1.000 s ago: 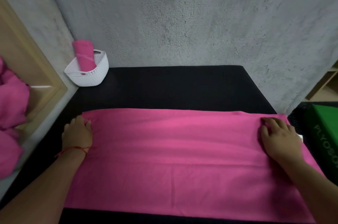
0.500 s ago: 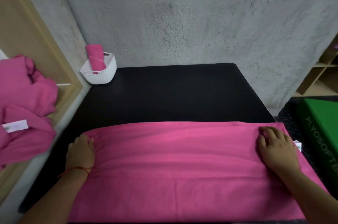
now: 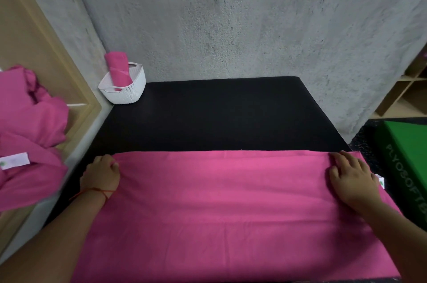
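Observation:
A pink towel [image 3: 219,201] lies spread flat across the near part of a black table [image 3: 219,116]. My left hand [image 3: 100,174] pinches the towel's far left corner with curled fingers. My right hand [image 3: 351,178] rests on the far right corner, fingers curled at the towel's edge. Both forearms reach in from the bottom of the view.
A white basket [image 3: 129,92] holding a rolled pink towel [image 3: 116,71] stands at the table's far left corner against the grey wall. A heap of pink towels [image 3: 25,134] lies on the left. At right, a green box [image 3: 406,167] and wooden shelves [image 3: 404,97].
Both hands have drawn the towel's far edge toward me, baring more of the black table. The view has swung left, showing more of the towel heap.

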`<state>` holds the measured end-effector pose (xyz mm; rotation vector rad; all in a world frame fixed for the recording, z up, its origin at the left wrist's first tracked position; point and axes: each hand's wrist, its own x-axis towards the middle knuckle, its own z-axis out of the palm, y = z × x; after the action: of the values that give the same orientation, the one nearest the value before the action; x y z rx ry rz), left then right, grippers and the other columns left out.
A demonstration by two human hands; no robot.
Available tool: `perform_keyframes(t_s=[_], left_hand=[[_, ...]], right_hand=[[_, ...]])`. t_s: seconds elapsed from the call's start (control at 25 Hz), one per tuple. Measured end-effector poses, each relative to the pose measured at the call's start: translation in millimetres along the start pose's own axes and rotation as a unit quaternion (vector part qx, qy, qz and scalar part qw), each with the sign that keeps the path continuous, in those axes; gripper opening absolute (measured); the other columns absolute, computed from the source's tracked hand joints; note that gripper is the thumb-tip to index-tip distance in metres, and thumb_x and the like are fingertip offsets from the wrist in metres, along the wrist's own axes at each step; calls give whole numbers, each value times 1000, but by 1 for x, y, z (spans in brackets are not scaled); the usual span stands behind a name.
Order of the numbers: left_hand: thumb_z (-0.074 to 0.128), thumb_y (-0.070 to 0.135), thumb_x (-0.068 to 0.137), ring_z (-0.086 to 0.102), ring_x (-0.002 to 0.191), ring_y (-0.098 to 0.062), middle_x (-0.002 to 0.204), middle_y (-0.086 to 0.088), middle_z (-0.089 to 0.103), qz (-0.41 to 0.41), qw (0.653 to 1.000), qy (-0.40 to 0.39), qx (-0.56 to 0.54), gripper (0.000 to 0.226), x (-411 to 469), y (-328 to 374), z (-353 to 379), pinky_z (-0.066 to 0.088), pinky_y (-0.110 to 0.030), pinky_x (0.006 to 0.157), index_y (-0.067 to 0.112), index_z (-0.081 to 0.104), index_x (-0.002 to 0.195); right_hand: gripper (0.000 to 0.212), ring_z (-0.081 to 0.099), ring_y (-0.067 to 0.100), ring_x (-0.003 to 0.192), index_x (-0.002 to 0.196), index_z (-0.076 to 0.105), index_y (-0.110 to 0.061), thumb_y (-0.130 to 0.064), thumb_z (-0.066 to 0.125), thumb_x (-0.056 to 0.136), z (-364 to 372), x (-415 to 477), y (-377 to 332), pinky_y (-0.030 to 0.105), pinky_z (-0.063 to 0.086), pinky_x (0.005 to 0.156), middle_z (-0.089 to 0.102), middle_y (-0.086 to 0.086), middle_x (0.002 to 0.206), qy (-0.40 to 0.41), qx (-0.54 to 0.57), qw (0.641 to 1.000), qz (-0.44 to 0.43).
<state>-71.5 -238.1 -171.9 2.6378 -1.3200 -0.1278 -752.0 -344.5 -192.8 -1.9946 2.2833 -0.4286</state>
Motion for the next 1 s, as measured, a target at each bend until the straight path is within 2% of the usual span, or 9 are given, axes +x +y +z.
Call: perform_keyframes(t_s=[0.12, 0.24, 0.32, 0.4, 0.48, 0.56, 0.72, 0.84, 1.0], left_hand=[[49, 27, 98, 64, 88, -33, 102, -12, 68, 13, 997, -23, -66, 20, 9, -9, -21, 54, -46, 84, 25, 66, 88], [54, 31, 93, 65, 84, -28, 93, 0, 68, 27, 997, 26, -73, 20, 3, -9, -38, 55, -41, 78, 34, 72, 85], [54, 27, 99, 63, 85, -29, 91, -1, 66, 29, 991, 52, -117, 19, -5, -2, -37, 52, -41, 77, 31, 70, 89], [52, 24, 103, 62, 89, -30, 91, -4, 67, 3, 977, 32, -213, 18, -9, 3, -32, 47, -41, 80, 23, 66, 92], [51, 26, 105, 63, 94, -31, 94, -6, 68, -4, 967, 16, -255, 18, -7, 2, -23, 47, -42, 84, 21, 65, 95], [51, 29, 106, 62, 96, -31, 98, -6, 68, -12, 965, 11, -260, 18, -8, -1, -17, 47, -43, 87, 22, 65, 98], [49, 29, 107, 60, 97, -29, 100, -8, 67, 5, 965, 27, -262, 19, -8, -1, -16, 44, -41, 87, 19, 65, 103], [47, 29, 108, 60, 95, -30, 99, -9, 66, 20, 969, 25, -245, 21, 3, 0, -21, 43, -40, 85, 17, 63, 103], [45, 31, 109, 61, 93, -33, 98, -12, 66, 32, 980, 6, -197, 23, 16, 1, -20, 44, -41, 82, 17, 61, 102]], right_hand=[[30, 51, 30, 131, 123, 62, -40, -44, 53, 95, -27, 30, 10, 55, 41, 106, 61, -6, 136, -16, -99, 994, -51], [26, 58, 29, 117, 111, 69, -37, -48, 56, 92, -42, 54, 15, 51, 40, 104, 67, -4, 116, -21, -157, 986, -57], [22, 58, 31, 115, 104, 70, -37, -51, 59, 91, -41, 59, 17, 50, 38, 104, 67, -2, 112, -20, -178, 982, -65], [14, 59, 34, 111, 95, 69, -38, -51, 64, 90, -44, 59, 18, 50, 41, 101, 68, 0, 107, -24, -121, 991, -46], [14, 64, 35, 99, 87, 67, -34, -48, 64, 90, -45, 54, 19, 48, 50, 93, 69, 0, 94, -24, 6, 1000, 14], [16, 67, 33, 88, 87, 69, -29, -44, 68, 90, -40, 45, 22, 45, 54, 84, 73, 0, 88, -16, 127, 989, 70], [21, 69, 33, 103, 105, 76, -18, -37, 75, 95, -28, 31, 27, 40, 49, 89, 76, 6, 104, 44, 241, 959, 144], [27, 69, 37, 107, 114, 75, -14, -36, 67, 101, -34, 29, 19, 44, 50, 93, 76, 13, 111, 87, 231, 958, 146], [27, 66, 49, 101, 118, 66, -15, -36, 54, 106, -34, 27, 0, 53, 52, 88, 71, 24, 109, 124, 190, 962, 153]])
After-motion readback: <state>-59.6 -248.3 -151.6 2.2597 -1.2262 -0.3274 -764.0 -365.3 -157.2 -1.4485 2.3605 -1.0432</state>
